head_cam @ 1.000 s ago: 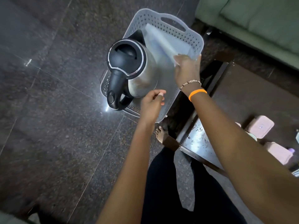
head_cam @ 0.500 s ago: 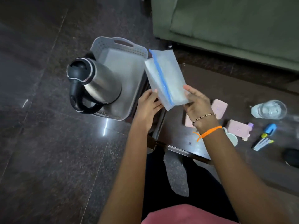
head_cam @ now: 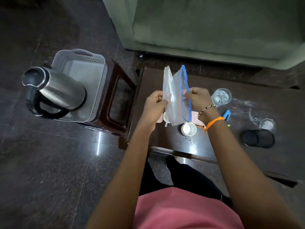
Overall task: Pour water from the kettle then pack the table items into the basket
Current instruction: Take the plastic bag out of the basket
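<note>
Left hand (head_cam: 154, 103), right hand (head_cam: 198, 99) pinch opposite sides of zip-lock bag (head_cam: 175, 96) above tabletop (head_cam: 181, 142); kettle (head_cam: 54, 91) in basket (head_cam: 99, 66)

Pink top (head_cam: 184, 210), orange wristband (head_cam: 214, 121), bead bracelet (head_cam: 207, 108)

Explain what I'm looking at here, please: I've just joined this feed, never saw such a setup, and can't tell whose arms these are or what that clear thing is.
There is no machine here. A camera worn on a person's head looks down at their own two bare arms. The left hand and right hand each pinch one side of a clear zip bag with a blue seal, held above a dark table. On the table lie a glass of water, a small white cup, a pink case partly hidden by the bag, and a black round object. To the left, a steel kettle stands in a grey basket set on a stool.
</note>
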Available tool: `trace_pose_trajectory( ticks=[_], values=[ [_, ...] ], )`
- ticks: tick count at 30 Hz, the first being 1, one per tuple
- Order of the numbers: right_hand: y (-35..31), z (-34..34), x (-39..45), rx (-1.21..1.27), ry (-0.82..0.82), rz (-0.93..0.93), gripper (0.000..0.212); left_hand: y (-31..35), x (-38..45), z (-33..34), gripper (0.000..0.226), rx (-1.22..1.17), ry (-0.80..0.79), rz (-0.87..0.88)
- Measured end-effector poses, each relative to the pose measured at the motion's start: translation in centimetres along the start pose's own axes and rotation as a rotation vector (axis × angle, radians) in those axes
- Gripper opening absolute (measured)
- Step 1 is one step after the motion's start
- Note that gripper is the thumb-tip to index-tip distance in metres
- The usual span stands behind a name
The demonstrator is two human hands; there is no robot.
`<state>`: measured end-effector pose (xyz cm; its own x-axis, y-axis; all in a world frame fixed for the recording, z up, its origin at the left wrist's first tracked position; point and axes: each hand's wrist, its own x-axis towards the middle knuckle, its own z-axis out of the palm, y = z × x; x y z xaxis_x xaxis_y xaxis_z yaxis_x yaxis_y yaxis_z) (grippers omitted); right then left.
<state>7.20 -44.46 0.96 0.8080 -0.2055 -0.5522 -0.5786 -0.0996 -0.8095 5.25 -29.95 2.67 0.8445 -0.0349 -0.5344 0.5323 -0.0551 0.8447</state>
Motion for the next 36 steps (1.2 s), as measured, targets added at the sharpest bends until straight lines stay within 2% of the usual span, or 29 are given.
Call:
trace_pose_trajectory(
  ticks=[3, 5, 8, 10, 12, 14, 17, 18, 21, 23, 26, 29, 32, 36],
  values=[
    [0.4, -2.4, -0.1, 0.011, 0.017, -0.029, 0.031, 0.1, -0.1, 1.1, 0.021, 0.013, -0.041, -0.003],
    [0.4, -3.6, -0.1, 0.012, 0.025, -0.064, 0.031, 0.0, -0.1, 1.8, 0.024, 0.011, -0.008, -0.033],
    [0.3, -4.9, 0.0, -0.017, 0.014, -0.116, 0.03, -0.4, 0.5, 2.8, 0.047, 0.258, 0.223, -0.064],
    [0.2, -5.5, 0.2, 0.004, -0.024, -0.136, 0.028, -0.1, 0.6, 3.5, 0.057, 0.404, 0.283, 0.003],
    [-0.1, -5.7, 0.2, 0.022, -0.076, -0.153, 0.026, 0.4, 0.8, 4.5, 0.053, 0.338, 0.156, 0.03],
    [-0.3, -5.9, 0.3, -0.006, -0.111, -0.182, 0.025, 0.8, 0.8, 5.7, 0.046, 0.269, 0.06, -0.024],
    [-0.2, -6.4, 0.4, -0.076, -0.103, -0.191, 0.028, 0.5, 0.9, 6.8, 0.016, 0.274, 0.067, -0.011],
    [-0.2, -6.7, 0.4, -0.098, -0.095, -0.186, 0.028, 0.4, 0.9, 7.0, 0.012, 0.271, 0.068, -0.002],
    [0.0, -7.6, 0.5, -0.197, -0.036, -0.195, 0.024, 0.1, 1.2, 7.2, 0.019, 0.276, 0.124, 0.012],
    [-0.1, -8.2, 0.4, -0.251, -0.023, -0.208, 0.014, 0.1, 1.4, 7.4, 0.02, 0.228, 0.143, 0.007],
    [-0.3, -8.7, 0.0, -0.253, -0.085, -0.21, 0.002, 0.2, 1.4, 8.2, 0.036, 0.173, 0.033, -0.048],
    [-0.2, -8.8, -0.3, -0.26, -0.13, -0.199, 0.005, -0.2, 1.3, 8.9, 0.026, 0.247, -0.005, -0.046],
    [0.1, -9.0, -0.1, -0.43, -0.013, -0.211, 0.011, -0.6, 1.3, 9.0, 0.014, 0.302, 0.105, -0.019],
    [0.1, -9.0, -0.6, -0.886, 0.34, -0.296, 0.034, -0.6, 1.5, 8.1, 0.022, 0.285, 0.215, 0.027]
  ],
)
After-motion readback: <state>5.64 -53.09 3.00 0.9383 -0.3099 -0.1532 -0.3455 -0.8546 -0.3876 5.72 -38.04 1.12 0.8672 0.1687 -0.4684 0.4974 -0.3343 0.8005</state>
